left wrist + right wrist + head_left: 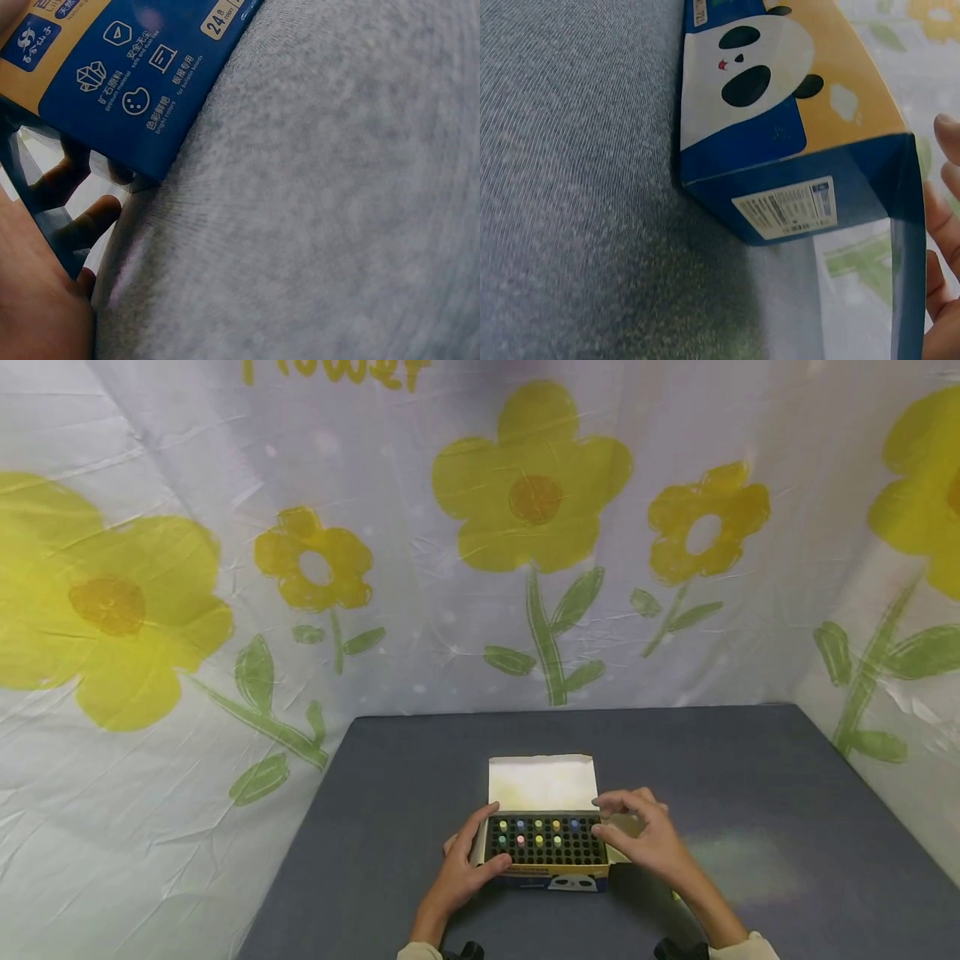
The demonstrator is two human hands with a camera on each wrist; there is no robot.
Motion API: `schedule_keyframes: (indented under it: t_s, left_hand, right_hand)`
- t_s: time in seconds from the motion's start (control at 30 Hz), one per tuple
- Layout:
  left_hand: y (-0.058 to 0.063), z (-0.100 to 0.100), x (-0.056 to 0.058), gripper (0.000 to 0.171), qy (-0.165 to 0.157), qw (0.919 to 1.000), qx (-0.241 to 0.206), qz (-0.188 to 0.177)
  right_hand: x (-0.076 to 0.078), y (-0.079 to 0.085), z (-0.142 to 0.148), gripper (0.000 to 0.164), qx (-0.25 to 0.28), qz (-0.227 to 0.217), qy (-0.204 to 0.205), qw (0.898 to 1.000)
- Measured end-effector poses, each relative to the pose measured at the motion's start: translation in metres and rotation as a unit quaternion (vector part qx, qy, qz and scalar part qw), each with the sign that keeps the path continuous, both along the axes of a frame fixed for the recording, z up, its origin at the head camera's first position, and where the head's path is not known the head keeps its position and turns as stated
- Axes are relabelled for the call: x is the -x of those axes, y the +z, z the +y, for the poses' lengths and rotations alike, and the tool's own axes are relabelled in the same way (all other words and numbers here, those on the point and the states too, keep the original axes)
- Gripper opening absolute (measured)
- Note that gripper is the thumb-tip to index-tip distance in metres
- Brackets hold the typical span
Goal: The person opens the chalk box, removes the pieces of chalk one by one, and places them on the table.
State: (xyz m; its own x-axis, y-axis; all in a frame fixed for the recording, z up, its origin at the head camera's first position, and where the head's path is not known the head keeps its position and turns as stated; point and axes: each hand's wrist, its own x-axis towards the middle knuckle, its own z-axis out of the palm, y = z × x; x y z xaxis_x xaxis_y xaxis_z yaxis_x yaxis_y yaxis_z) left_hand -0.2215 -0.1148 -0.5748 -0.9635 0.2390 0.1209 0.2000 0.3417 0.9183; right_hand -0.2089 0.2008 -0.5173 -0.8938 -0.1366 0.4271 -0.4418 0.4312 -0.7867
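Note:
An open chalk box (573,883), blue and yellow with a panda on its front, sits on the table with its white lid (542,781) raised at the back. Several coloured chalk sticks (538,841) stand in two rows of a black holed grid (573,857) inside. My left hand (467,857) holds the box's left end, thumb over the front corner and a finger along the back corner. At the right end, my right hand (648,835) hovers with thumb and index finger parted at the grid's edge; nothing shows between them. The box's side flap (907,292) partly hides its fingers in the right wrist view.
The dark grey table (405,777) is bounded by a white curtain (420,635) printed with yellow flowers. A pale smudge (750,864) marks the tabletop at right. A small yellow-green bit (676,896) shows beside the right forearm.

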Motion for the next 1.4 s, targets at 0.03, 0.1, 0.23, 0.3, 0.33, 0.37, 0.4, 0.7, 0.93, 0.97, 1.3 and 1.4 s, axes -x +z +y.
schedule_keyframes:
  t_s: [0.03,0.1,0.23,0.3,0.33,0.37,0.4,0.7,0.93,0.97,1.3,1.4]
  left_hand:
    - [0.000,0.000,0.000,0.073,0.000,1.0000,0.001,0.000]
    - [-0.001,0.000,0.000,0.073,-0.001,1.0000,0.003,0.002]
    - [-0.001,0.000,0.001,0.073,-0.003,1.0000,0.003,0.002]
    - [-0.001,0.000,0.001,0.072,-0.001,1.0000,0.002,-0.001]
    - [-0.002,0.000,0.001,0.073,0.000,1.0000,0.002,-0.001]
    - [-0.001,0.000,0.000,0.073,0.001,1.0000,0.003,-0.002]
    - [-0.001,0.000,0.000,0.073,0.002,1.0000,0.003,-0.002]
    - [-0.002,0.001,0.003,0.072,0.000,1.0000,-0.002,-0.004]
    - [-0.005,0.001,0.002,0.071,-0.005,0.9999,-0.009,-0.001]
    - [-0.005,0.001,0.002,0.072,-0.004,1.0000,-0.008,0.000]
    - [-0.003,0.002,0.000,0.072,-0.002,0.9999,-0.012,-0.004]
    - [-0.003,0.002,0.000,0.072,-0.001,0.9999,-0.012,-0.003]
  right_hand:
    - [0.000,0.000,-0.002,0.032,-0.003,0.005,-0.001,1.000]
    - [0.002,-0.001,-0.004,0.033,-0.010,0.016,-0.004,1.000]
    - [0.007,-0.002,-0.009,0.030,-0.025,0.045,-0.002,0.999]
    - [0.009,-0.002,-0.012,0.027,-0.040,0.058,-0.003,0.998]
    - [0.010,-0.001,-0.013,0.027,-0.048,0.066,-0.002,0.997]
    - [0.011,-0.001,-0.015,0.027,-0.058,0.075,-0.002,0.996]
    - [0.012,-0.002,-0.016,0.027,-0.067,0.082,-0.003,0.994]
    - [0.016,-0.006,-0.026,0.032,-0.128,0.111,-0.026,0.985]
    - [0.013,-0.006,-0.030,0.029,-0.159,0.081,-0.045,0.983]
    - [0.012,-0.006,-0.030,0.029,-0.162,0.079,-0.046,0.983]
    - [0.009,0.004,-0.036,0.019,-0.215,0.037,-0.066,0.974]
    - [0.009,0.005,-0.038,0.018,-0.227,0.029,-0.072,0.971]
